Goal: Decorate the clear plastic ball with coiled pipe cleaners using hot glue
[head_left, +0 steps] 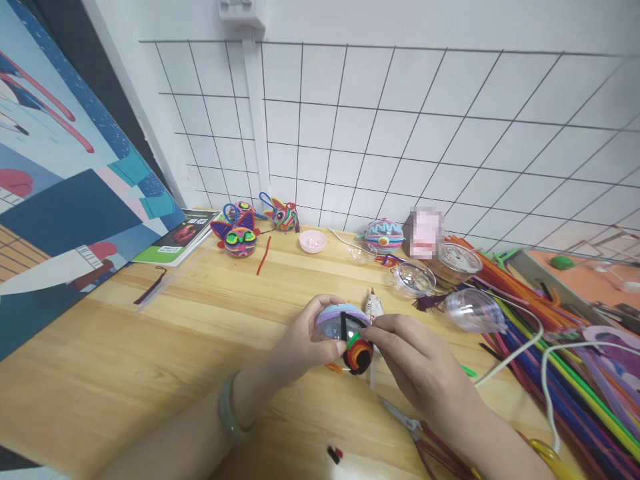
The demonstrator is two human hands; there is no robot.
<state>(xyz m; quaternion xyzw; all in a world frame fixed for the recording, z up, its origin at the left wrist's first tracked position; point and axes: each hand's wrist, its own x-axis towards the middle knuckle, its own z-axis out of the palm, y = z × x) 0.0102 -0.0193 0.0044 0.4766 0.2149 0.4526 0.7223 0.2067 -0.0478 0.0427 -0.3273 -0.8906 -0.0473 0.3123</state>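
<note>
My left hand [305, 333] is closed around a clear plastic ball [330, 328] and holds it a little above the table. Lilac and pale blue pipe cleaner covers the ball's top, and black strips run down its side. A coiled round of red, orange and black pipe cleaner [361, 357] sits on its lower right. With fingertips pinched together, my right hand [425, 357] presses a short green pipe cleaner piece [354, 339] at the coil's upper edge. Behind the ball, a glue gun [373, 305] shows its nozzle; the rest is mostly hidden. Scissors [403, 419] lie under my right forearm.
Finished cat-like balls [240, 240] stand at the back left near a pink dish [313, 241]. Clear half shells [474, 310], a ribbon spool [457, 260] and a white cable [520, 360] lie right, beside many pipe cleaners [560, 380]. A large picture board [75, 200] leans left.
</note>
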